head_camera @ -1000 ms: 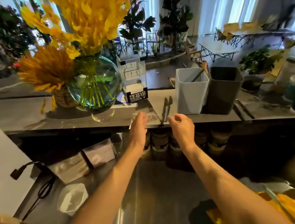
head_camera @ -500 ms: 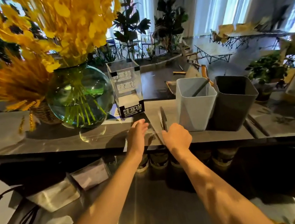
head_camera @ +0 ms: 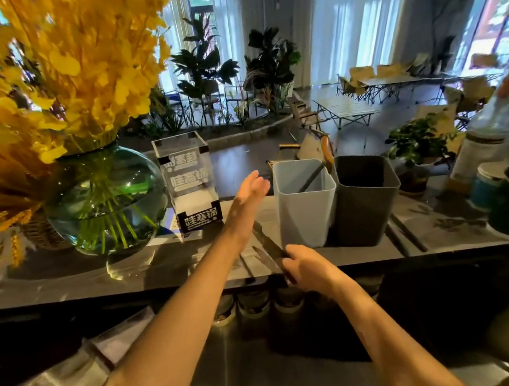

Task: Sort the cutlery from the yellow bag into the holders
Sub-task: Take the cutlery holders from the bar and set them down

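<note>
Right hand (head_camera: 306, 269) grips a knife (head_camera: 268, 244) off the tabletop (head_camera: 63, 282); left hand (head_camera: 251, 190) hovers loose. White holder (head_camera: 307, 215) has one piece, more remain.

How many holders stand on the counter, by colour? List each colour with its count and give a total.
white holder: 1
dark grey holder: 1
Total: 2

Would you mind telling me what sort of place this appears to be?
Probably a café or restaurant service counter: cutlery holders on the bar top, folding tables and chairs in the room beyond, and a branded acrylic box.
</note>
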Available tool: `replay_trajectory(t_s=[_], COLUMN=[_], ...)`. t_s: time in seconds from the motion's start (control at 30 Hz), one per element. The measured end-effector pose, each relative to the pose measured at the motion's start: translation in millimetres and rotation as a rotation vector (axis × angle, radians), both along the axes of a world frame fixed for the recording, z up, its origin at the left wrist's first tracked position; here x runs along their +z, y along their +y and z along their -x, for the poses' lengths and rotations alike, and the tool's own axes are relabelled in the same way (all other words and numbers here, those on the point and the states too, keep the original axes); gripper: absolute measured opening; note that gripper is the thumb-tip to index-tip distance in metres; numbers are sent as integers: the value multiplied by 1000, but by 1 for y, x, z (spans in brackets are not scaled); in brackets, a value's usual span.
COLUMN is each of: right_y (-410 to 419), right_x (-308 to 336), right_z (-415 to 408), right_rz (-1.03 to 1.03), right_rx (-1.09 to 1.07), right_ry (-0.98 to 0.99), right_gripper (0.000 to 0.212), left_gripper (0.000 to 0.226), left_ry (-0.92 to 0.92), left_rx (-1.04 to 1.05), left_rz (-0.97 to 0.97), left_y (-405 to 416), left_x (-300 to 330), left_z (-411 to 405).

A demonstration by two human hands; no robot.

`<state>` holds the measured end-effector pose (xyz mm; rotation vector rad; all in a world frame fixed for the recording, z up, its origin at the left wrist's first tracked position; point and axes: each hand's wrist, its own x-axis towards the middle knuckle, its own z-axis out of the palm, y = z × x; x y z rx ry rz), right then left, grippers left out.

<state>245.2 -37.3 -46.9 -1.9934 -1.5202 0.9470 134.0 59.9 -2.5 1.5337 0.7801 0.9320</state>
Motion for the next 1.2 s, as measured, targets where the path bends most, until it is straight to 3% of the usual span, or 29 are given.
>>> replay_trajectory(t_s=[0.1,0.17,0.27,0.63,0.73,0.87,0.97,1.07,1.2], right_y=[-29,-42,-56,-60,-60,-57,-49,-41,-31], right_x=[0,0,4,14,10,8,6,5,3], right_z=[-26,-46,-67,-92,-100,-104,-100,-94,-89], right_rz=[-27,-34,-26,55,58,-9,-138,-246,-233], right_rx=[-23,-79,-139,-274,-281,-304,-320,-314,-289], right_ry=[146,223,342,541,580,552,473,506,632], right_gripper=[28,28,26,25,23,20,17,35,59], left_gripper=[133,150,129,110,119,153,158,154,153], left_ry=[66,139,193,247,254,293,239,249,274], left_rx=[-75,-123,-168,-184,-248,-301,-354,-378,-418], left_rz=[-23,-43,-55,-58,-50,-81,-75,-118,-137], left_y=[7,11,17,38,43,50,54,56,57], left_x=[9,10,6,0,-1,9,15,12,11], left_z=[-14,-22,-30,-43,-41,-40,-45,-49,-47])
